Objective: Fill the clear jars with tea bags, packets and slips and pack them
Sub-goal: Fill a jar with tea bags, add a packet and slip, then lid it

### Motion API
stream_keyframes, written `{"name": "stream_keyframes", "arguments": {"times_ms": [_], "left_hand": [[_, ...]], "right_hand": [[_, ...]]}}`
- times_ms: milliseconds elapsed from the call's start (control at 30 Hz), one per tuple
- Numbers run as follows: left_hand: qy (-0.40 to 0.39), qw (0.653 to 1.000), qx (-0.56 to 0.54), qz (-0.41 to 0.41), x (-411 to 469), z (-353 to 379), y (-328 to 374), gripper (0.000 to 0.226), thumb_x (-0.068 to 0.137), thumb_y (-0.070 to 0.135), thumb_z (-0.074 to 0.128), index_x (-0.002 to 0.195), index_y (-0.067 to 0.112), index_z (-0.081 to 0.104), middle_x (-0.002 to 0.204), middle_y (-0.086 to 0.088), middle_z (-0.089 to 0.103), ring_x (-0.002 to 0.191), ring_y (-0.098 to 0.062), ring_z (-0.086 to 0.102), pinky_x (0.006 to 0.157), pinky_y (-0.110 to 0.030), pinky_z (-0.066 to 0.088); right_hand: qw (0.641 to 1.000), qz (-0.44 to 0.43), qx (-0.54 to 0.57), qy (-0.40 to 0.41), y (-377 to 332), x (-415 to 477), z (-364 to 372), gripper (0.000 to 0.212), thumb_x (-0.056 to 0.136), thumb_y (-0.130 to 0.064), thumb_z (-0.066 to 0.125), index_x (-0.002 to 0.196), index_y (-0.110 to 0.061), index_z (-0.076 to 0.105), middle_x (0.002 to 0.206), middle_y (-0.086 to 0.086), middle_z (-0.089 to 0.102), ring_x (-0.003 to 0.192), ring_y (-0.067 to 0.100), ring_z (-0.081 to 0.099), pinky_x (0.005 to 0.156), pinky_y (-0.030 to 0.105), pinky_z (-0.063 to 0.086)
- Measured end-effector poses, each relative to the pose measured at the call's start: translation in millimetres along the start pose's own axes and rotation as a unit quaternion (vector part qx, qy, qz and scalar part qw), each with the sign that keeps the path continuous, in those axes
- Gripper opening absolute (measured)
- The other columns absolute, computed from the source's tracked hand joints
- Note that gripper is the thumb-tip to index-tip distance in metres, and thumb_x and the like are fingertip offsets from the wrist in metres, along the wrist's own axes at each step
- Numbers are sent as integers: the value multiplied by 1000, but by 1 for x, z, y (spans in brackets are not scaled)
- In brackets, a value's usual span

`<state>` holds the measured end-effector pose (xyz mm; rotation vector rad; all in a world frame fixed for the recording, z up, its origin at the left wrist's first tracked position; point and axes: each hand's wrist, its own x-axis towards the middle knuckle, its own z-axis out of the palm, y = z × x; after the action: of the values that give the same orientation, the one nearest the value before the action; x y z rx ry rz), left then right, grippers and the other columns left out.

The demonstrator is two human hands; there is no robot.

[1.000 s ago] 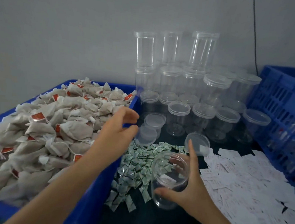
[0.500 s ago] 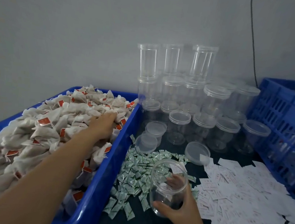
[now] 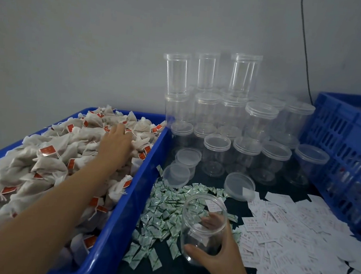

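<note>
My right hand (image 3: pixel 220 255) grips an open clear jar (image 3: pixel 203 225) standing on the dark table; a white slip lies inside near its rim. My left hand (image 3: pixel 115 142) reaches far into the blue bin (image 3: pixel 125 219) and lies on the heap of beige tea bags (image 3: pixel 43 169) with red tags; its fingertips are hidden among the bags. A pile of small green-white packets (image 3: pixel 165 209) lies left of the jar. White paper slips (image 3: pixel 297 232) are spread to its right.
Stacked clear jars with lids (image 3: pixel 220 118) stand against the grey wall. Loose lids (image 3: pixel 239 185) and small tubs (image 3: pixel 187 158) lie before them. A blue slatted crate (image 3: pixel 347 150) stands at the right, and a black cable (image 3: pixel 305 49) runs down the wall.
My left hand has moved from above the bin's edge deeper onto the tea bag heap. My right hand has kept its hold on the jar.
</note>
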<state>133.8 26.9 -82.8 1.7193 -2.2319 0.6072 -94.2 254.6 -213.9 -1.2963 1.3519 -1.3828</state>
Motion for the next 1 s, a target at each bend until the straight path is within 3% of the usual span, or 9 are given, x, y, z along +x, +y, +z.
{"name": "stream_keyframes", "arguments": {"times_ms": [100, 233, 333, 433, 500, 633, 767, 867, 1000], "left_hand": [[77, 971, -227, -9, -7, -34, 14, 12, 90, 12, 61, 99, 7, 54, 112, -9, 50, 98, -22, 49, 78, -26, 40], [-35, 867, -480, 130, -54, -87, 59, 10, 85, 14, 66, 88, 19, 58, 84, 9, 61, 80, -10, 60, 69, -23, 52], [-138, 822, -484, 267, -97, -104, 90, 10, 82, 19, 70, 90, 19, 63, 86, 10, 65, 80, -6, 62, 74, -22, 53], [-145, 865, -339, 339, -111, -98, 111, 10, 90, 20, 63, 99, 22, 60, 98, 12, 59, 88, -5, 54, 79, -29, 50], [-173, 861, -335, 342, -103, -93, 111, 16, 90, 23, 64, 105, 26, 60, 109, 14, 56, 96, -1, 53, 86, -25, 49], [-85, 863, -469, 165, -49, -81, 85, 12, 89, 11, 64, 98, 19, 66, 108, 4, 63, 94, -1, 57, 83, -14, 44], [-67, 921, -379, -55, 6, -40, 47, 40, 96, 5, 53, 134, 13, 50, 142, -8, 49, 128, -23, 47, 107, -37, 39], [-148, 947, -283, -39, 19, -6, 26, 66, 93, 3, 56, 149, 18, 27, 156, -8, 27, 141, -28, 30, 112, -43, 30], [-239, 921, -305, -42, 17, 24, 22, 75, 93, 8, 55, 153, 27, 14, 156, -10, 28, 139, -32, 33, 107, -43, 34]], "right_hand": [[1000, 0, 3, 2, 0, 0, 0, 95, 46, -61, 94, 125, -41, 45, 119, -32, 59, 114, -8, 58, 85, 3, 45], [1000, -11, -4, -3, -1, -1, 0, 93, 49, -49, 97, 126, -37, 46, 117, -32, 61, 111, -11, 58, 84, 1, 44], [1000, -15, -2, -16, -1, -1, -1, 84, 60, -24, 97, 127, -33, 47, 114, -27, 65, 106, -7, 62, 80, 4, 47], [999, -30, -17, -13, -2, -2, -1, 79, 65, -20, 94, 129, -28, 48, 115, -20, 68, 106, -2, 65, 81, 7, 49], [999, -31, -9, -9, -1, -3, 0, 83, 62, -27, 96, 130, -27, 48, 117, -20, 67, 108, 0, 64, 83, 8, 48], [1000, -23, -20, -5, 3, -4, 0, 89, 51, -54, 95, 124, -50, 44, 121, -28, 60, 115, -2, 59, 88, 11, 48], [999, -22, -30, 1, 4, -1, 0, 86, 49, -60, 94, 119, -59, 43, 121, -29, 58, 116, -1, 59, 92, 17, 51], [999, -23, -24, -4, 4, 0, 0, 85, 48, -60, 94, 116, -64, 43, 122, -29, 58, 117, 0, 59, 93, 19, 52], [999, -23, -36, -2, 7, -1, -1, 86, 47, -61, 94, 115, -64, 42, 122, -29, 58, 117, 2, 60, 96, 25, 53]]}}
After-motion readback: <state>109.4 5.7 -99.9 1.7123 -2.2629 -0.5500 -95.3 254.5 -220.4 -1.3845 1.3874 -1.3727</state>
